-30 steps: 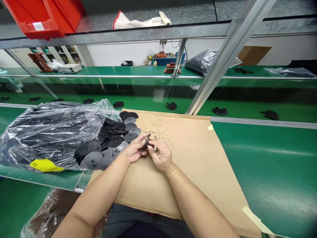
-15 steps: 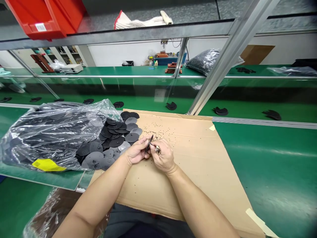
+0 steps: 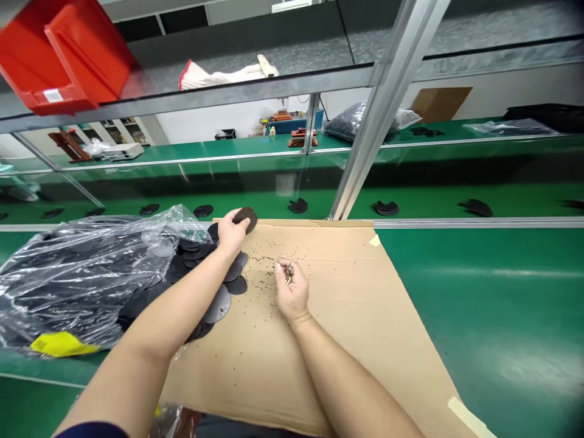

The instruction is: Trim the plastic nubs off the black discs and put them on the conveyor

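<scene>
Black, thin and round: a disc [image 3: 247, 216] pinched in the left hand [image 3: 231, 233], near the far left corner of a brown cardboard sheet [image 3: 360, 316]. Left grip narrow, thumb and fingers closed on the near side of the disc; hard to tell whether raised or touching anything below. Nearer and to the right, over the middle of the cardboard, the right hand [image 3: 292, 291], fingers curled around a small metallic item [image 3: 289, 275], partly brass-coloured, too small to identify. Left of the right hand, many tiny dark specks [image 3: 259, 283] strewn across the cardboard. Along the cardboard's left edge, overlapping it, a loose heap of black and grey discs [image 3: 218, 304], partly hidden by the left forearm [image 3: 177, 310]. Beyond that edge, on the green tabletop [image 3: 502, 286], a large clear plastic bag [image 3: 82, 274] with dark contents and a yellow label [image 3: 61, 344]. Pale tape [image 3: 375, 241] at the cardboard's far right corner, a longer tape strip [image 3: 469, 417] at the near right. Past the far edge, clusters of black pieces [image 3: 298, 207] in a spaced row. Above, on a grey shelf [image 3: 296, 45], a red bin [image 3: 89, 55] and a white glove [image 3: 223, 77].
</scene>
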The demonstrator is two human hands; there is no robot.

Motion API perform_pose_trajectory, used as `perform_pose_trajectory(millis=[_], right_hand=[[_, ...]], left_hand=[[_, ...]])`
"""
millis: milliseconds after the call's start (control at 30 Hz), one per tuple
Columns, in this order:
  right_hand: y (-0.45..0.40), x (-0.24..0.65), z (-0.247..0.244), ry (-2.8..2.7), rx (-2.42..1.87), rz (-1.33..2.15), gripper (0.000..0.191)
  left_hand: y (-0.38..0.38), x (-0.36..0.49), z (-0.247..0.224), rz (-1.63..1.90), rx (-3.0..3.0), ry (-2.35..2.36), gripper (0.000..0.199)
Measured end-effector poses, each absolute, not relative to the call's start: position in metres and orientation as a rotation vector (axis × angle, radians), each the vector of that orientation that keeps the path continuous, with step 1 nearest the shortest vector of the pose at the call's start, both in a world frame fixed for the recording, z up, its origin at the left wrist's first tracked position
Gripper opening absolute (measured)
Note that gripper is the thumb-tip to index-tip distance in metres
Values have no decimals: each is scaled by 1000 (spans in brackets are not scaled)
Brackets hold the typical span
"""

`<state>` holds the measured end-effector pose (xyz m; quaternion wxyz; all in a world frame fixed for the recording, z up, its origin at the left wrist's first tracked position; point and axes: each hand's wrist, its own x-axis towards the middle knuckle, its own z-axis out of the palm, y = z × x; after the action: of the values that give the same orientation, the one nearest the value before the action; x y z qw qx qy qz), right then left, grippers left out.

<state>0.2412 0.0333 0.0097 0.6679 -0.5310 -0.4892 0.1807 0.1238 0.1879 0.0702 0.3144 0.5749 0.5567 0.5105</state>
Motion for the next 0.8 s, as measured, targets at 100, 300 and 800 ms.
perform_pose_trajectory(millis=[100, 300, 800], right_hand=[[34, 240, 8, -1149, -1187, 373, 14], [33, 239, 9, -1095, -1198, 336, 11], [34, 237, 13, -973, -1287, 367, 13]], left_hand=[[238, 139, 81, 1219, 2001, 1679, 33], [281, 209, 68, 772, 2238, 1709, 38], [282, 277, 45, 716, 2037, 1719, 18]])
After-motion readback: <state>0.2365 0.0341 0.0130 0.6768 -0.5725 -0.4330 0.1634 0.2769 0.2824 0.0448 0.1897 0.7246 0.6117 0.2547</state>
